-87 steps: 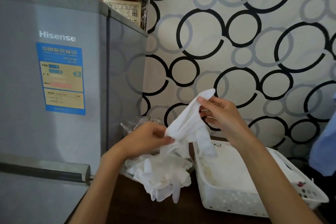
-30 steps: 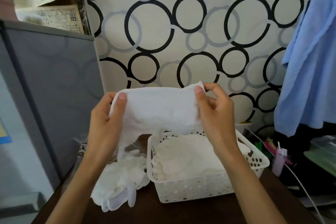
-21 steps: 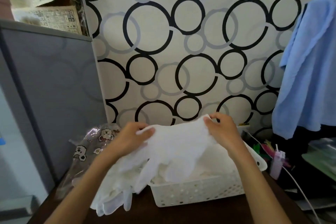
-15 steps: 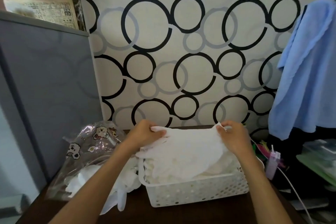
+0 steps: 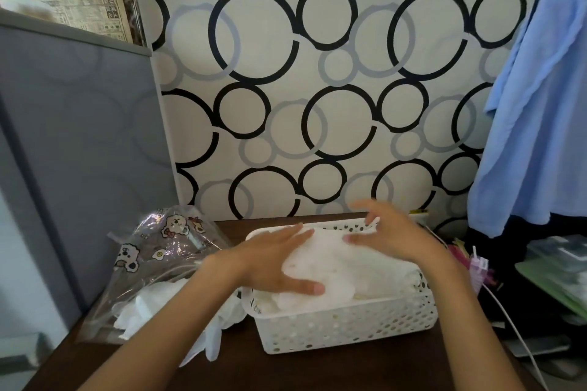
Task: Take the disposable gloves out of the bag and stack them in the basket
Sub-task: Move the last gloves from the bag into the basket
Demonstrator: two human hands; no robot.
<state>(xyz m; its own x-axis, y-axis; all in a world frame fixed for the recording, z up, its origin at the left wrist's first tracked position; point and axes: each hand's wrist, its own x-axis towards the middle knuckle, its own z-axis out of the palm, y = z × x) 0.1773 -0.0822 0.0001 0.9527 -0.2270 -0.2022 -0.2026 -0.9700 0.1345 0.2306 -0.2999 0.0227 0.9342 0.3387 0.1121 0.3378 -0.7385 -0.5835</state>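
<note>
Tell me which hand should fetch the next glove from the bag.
Left. The left hand lies flat on the stacked gloves at the basket's left edge, right beside the bag and the loose gloves. The right hand is over the far right side.

A dark brown wooden table (image 5: 374,371) carries a white perforated basket (image 5: 346,325). Left of the basket lies a clear printed bag (image 5: 165,251), with loose white gloves (image 5: 209,343) spilling between bag and basket.
</note>
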